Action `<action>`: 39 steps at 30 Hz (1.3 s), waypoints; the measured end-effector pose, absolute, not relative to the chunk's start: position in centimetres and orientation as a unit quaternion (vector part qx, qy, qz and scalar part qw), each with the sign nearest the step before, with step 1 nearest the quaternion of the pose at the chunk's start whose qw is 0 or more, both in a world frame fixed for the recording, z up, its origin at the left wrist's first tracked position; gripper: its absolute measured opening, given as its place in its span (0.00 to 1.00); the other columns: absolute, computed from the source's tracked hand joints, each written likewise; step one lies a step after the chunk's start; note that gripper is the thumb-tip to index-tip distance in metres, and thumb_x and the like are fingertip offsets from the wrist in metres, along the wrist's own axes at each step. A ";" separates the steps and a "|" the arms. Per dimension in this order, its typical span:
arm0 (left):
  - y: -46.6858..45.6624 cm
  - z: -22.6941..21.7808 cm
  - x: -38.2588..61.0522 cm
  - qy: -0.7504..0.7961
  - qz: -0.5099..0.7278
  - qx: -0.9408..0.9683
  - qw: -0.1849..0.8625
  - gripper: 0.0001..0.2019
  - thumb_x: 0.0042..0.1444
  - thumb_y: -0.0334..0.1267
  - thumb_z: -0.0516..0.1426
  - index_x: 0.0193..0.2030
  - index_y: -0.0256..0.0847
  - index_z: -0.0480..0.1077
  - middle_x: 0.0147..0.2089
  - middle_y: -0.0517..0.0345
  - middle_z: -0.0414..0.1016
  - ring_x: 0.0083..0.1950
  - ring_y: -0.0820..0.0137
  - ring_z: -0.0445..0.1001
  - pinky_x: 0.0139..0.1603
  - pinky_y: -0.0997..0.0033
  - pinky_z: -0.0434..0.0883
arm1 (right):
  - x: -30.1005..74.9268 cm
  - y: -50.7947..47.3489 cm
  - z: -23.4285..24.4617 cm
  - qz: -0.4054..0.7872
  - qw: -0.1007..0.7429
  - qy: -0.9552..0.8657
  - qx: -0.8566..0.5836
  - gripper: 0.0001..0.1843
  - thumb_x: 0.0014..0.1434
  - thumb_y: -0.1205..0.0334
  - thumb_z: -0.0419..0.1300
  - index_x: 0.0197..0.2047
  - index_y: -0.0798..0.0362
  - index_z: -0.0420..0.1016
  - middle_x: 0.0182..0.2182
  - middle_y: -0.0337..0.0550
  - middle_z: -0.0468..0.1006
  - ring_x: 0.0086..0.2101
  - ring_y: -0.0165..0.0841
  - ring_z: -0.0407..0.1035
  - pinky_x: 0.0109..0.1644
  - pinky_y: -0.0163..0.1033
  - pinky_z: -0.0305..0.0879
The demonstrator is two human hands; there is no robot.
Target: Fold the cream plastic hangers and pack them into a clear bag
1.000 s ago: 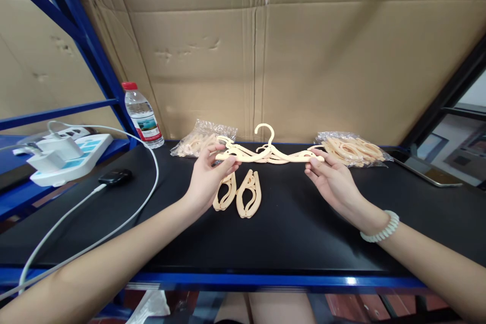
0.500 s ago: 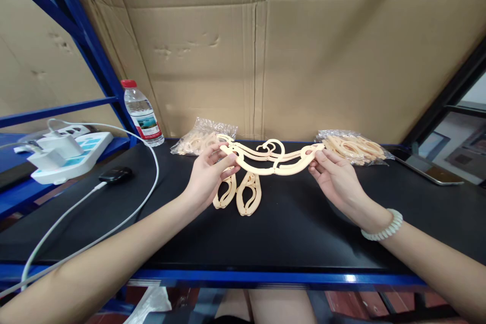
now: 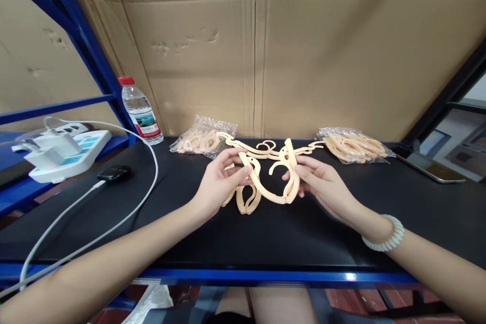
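Note:
A cream folding clothes hanger (image 3: 270,195) is held above the black tabletop, its two arms bent upward about the middle joint. My left hand (image 3: 224,179) pinches the end of one arm between thumb and fingers. Closed on the other arm is my right hand (image 3: 321,179), with that arm standing nearly upright beside the hook. Behind it an unfolded hanger (image 3: 261,152) lies spread out at the back of the table. Below my left fingers rest a folded hanger (image 3: 248,202) and, mostly hidden, another folded one.
Clear plastic bags of folded hangers lie at the back left (image 3: 199,139) and back right (image 3: 353,144). A water bottle (image 3: 141,114) stands at left, near a power strip (image 3: 74,154), a white cable (image 3: 154,172) and a small black device (image 3: 115,173). A phone (image 3: 431,164) lies at right.
My hands have come closer together and lower. The held hanger has gone from nearly straight to bent, its right arm folding up toward the hook. The unfolded hanger behind is now more visible.

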State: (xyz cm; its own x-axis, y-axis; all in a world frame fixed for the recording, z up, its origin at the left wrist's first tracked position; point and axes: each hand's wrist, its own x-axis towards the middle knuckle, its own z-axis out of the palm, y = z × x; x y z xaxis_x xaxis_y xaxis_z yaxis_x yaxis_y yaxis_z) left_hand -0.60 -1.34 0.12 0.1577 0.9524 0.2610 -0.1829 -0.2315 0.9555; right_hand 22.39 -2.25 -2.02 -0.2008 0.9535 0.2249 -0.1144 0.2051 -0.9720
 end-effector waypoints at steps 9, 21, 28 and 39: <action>-1.4 -0.4 -0.4 0.338 0.526 0.609 0.489 0.21 0.48 0.35 0.67 0.50 0.39 0.71 0.41 0.54 0.76 0.40 0.66 0.77 0.41 0.66 0.78 | 21.5 -3.1 -1.9 0.495 0.458 -0.625 -0.392 0.18 0.57 0.50 0.64 0.45 0.55 0.75 0.30 0.44 0.81 0.19 0.25 0.66 0.20 0.30 0.62; -1.5 -0.6 0.0 0.359 0.471 0.641 0.488 0.15 0.50 0.38 0.66 0.42 0.35 0.73 0.41 0.50 0.79 0.43 0.65 0.77 0.47 0.65 0.74 | 20.9 -3.7 -1.7 0.441 0.476 -0.641 -0.410 0.13 0.58 0.54 0.64 0.38 0.56 0.71 0.30 0.43 0.80 0.18 0.22 0.65 0.18 0.27 0.63; -1.7 -0.6 0.0 0.385 0.470 0.643 0.466 0.14 0.50 0.39 0.66 0.40 0.35 0.72 0.39 0.51 0.79 0.40 0.66 0.77 0.41 0.67 0.75 | 20.6 -3.9 -1.7 0.421 0.486 -0.652 -0.401 0.12 0.58 0.56 0.64 0.38 0.56 0.73 0.24 0.38 0.75 0.18 0.23 0.66 0.19 0.28 0.65; -1.9 -0.4 -0.1 0.391 0.477 0.642 0.455 0.12 0.50 0.38 0.65 0.38 0.36 0.71 0.37 0.53 0.78 0.39 0.68 0.77 0.40 0.70 0.75 | 21.0 -4.1 -1.8 0.404 0.498 -0.667 -0.379 0.10 0.61 0.56 0.62 0.41 0.53 0.72 0.24 0.36 0.73 0.21 0.24 0.66 0.22 0.29 0.66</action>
State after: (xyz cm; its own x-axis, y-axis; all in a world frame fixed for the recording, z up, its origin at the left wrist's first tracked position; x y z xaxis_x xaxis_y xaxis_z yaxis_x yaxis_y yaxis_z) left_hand -0.08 -1.86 -0.42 0.2400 0.9363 0.2563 0.0677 -0.2795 0.9577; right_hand 20.96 -4.11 -1.82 -0.2161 0.9083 0.3583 0.1025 0.3860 -0.9168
